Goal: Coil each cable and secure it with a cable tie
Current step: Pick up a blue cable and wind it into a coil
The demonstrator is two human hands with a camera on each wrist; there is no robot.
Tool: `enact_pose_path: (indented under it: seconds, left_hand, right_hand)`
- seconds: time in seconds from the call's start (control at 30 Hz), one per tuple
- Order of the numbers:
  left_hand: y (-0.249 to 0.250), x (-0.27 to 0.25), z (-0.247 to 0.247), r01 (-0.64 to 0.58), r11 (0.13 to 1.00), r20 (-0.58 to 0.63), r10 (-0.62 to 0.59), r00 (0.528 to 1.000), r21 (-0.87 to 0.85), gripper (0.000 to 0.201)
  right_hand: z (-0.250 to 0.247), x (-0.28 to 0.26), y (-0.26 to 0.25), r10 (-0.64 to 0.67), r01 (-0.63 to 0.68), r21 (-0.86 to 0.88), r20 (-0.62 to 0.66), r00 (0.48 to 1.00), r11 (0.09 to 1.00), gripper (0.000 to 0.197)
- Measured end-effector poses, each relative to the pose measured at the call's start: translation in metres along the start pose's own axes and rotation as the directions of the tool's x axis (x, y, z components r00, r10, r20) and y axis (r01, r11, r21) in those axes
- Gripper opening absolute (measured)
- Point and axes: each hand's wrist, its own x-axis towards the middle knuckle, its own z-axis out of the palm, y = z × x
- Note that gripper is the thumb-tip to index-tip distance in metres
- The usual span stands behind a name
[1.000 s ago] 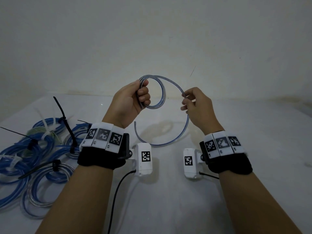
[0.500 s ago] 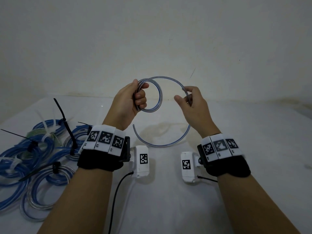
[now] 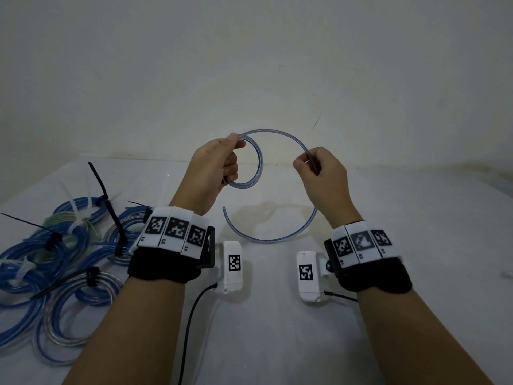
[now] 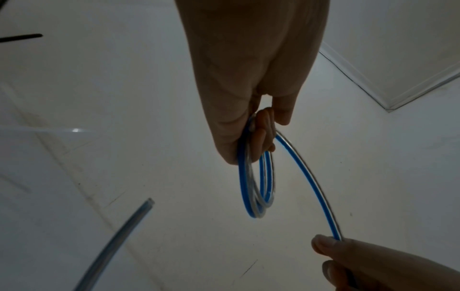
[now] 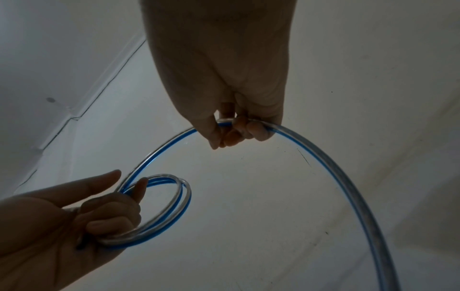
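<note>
Cable [image 3: 288, 140]: partly wound, no tie on yet.
Left hand [image 3: 213, 165]: my fingers curl round its small coil.
Right hand [image 3: 322, 173]: I pinch its loose length.
Tied bundles [image 3: 55, 254]: several finished.

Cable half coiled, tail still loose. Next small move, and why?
Probably swing the right hand over to the left hand and lay its arc onto the small coil gripped there: the cable's tail hangs uncoiled.

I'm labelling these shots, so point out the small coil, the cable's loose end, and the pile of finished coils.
small coil [image 5: 174, 212], right wrist view, its outer curve.
cable's loose end [image 4: 149, 201], left wrist view, the cut tip.
finished coils [image 3: 25, 257], head view, a blue loop.
</note>
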Motion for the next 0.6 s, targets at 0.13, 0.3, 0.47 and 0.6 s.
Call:
enact_pose_path:
  seconds: [0.13, 0.3, 0.47, 0.6]
  left_hand:
    - [-0.002, 0.0, -0.001, -0.019, 0.999, -0.037, 0.021, 0.999, 0.029, 0.024]
    - [0.002, 0.0, -0.001, -0.031, 0.998, -0.009, 0.031, 0.999, 0.053, 0.021]
    - [0.005, -0.001, -0.002, -0.064, 0.995, -0.024, 0.066, 0.998, 0.077, 0.009]
    - [0.009, -0.003, -0.001, -0.086, 0.99, -0.019, 0.089, 0.996, 0.116, 0.007]
  right_hand:
    - [0.002, -0.001, -0.001, -0.006, 0.006, 0.032, -0.003, 1.0, 0.999, 0.005]
    - [0.002, 0.0, -0.001, -0.006, 0.006, 0.039, 0.006, 1.0, 0.999, 0.014]
    - [-0.01, 0.004, 0.009, -0.005, 0.015, -0.214, 0.049, 0.999, 0.977, 0.012]
    - [-0.023, 0.006, 0.005, -0.009, 0.034, -0.338, 0.075, 0.997, 0.941, 0.012]
